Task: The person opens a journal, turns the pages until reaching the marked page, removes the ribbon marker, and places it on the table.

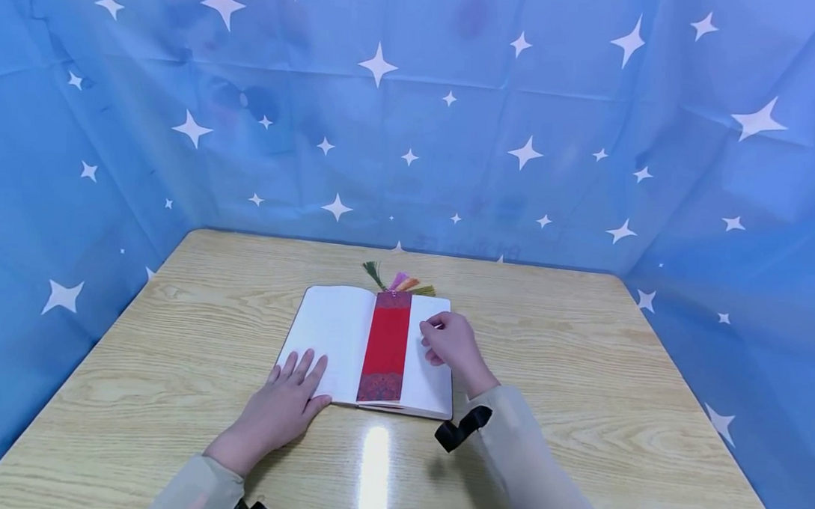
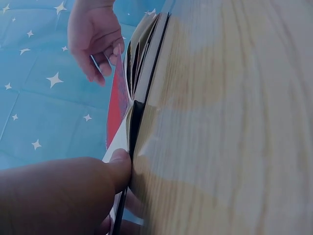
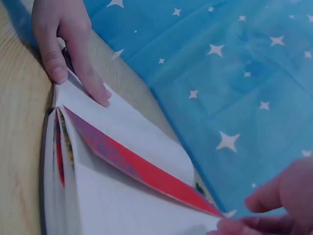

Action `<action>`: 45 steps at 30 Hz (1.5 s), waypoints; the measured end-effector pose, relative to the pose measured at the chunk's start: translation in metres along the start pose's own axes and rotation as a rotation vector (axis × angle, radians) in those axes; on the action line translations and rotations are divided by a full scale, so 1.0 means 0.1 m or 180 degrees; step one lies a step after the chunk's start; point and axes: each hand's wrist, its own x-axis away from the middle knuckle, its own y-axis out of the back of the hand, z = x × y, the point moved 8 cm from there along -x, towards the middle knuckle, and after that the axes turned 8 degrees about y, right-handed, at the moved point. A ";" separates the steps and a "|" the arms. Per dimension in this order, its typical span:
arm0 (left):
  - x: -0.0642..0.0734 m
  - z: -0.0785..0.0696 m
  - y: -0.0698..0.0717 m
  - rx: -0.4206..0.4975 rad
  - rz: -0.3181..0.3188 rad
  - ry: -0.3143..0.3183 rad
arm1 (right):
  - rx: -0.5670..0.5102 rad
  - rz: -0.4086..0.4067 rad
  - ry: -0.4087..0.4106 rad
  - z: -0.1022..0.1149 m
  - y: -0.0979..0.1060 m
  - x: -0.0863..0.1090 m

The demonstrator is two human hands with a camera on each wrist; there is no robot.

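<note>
Red bookmark [image 1: 386,340]: near the centre of the head frame, lengthwise on the open notebook [image 1: 331,319] beside its fold, with dark patterned bands at both ends.
Tassels: a fan above the bookmark's upper end, dark green [image 1: 374,274], purple [image 1: 398,280], orange [image 1: 409,284] and olive [image 1: 423,290].
Left grip [image 1: 282,410]: lower left of centre, fingers spread on the left page, thumb at its lower edge.
Right grip [image 1: 452,343]: right of centre over the right page, near the bookmark; fingers loosely bent, thumb apart from them, pinching nothing visible. Whether a fingertip touches the bookmark, I cannot tell.
Between the pages: a red patterned strip [image 3: 59,147], left side of the right wrist frame.
Sleeves: pale, entering from the bottom; a black strap [image 1: 464,429] near the right cuff.
Surface [image 1: 579,365]: light wood grain, glare at bottom centre.
Backdrop [image 1: 451,174]: blue cloth with white four-pointed stars, filling the upper frame.
</note>
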 end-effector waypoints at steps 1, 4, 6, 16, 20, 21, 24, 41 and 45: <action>0.00 0.00 0.00 -0.0007 -0.0001 -0.0001 | 0.0005 0.0051 -0.0059 -0.01 -0.02 -0.01; 0.00 -0.01 0.01 -0.0034 0.0002 0.0004 | 0.0077 0.0180 -0.0250 -0.04 -0.08 -0.04; 0.00 -0.01 0.01 -0.0069 -0.0008 0.0004 | 0.0171 0.0225 -0.0345 -0.05 -0.11 -0.05; 0.00 -0.05 0.05 -0.0111 -0.0038 -0.0019 | 0.0490 0.0261 -0.0662 -0.07 -0.25 -0.10; 0.01 -0.04 0.05 -0.0125 -0.0034 -0.0006 | 0.0539 0.0303 -0.0666 -0.09 -0.31 -0.12; 0.01 -0.05 0.05 -0.0124 -0.0038 -0.0010 | 0.0573 0.0319 -0.0667 -0.10 -0.33 -0.13; 0.01 -0.06 0.06 -0.0141 -0.0051 -0.0015 | 0.0636 0.0357 -0.0636 -0.10 -0.35 -0.14; 0.01 -0.05 0.03 -0.0150 -0.0159 -0.0007 | -0.0253 0.0390 -0.0526 -0.09 -0.38 -0.15; 0.01 -0.04 0.03 -0.0153 -0.0148 0.0001 | -0.0830 0.0447 -0.0636 -0.12 -0.37 -0.14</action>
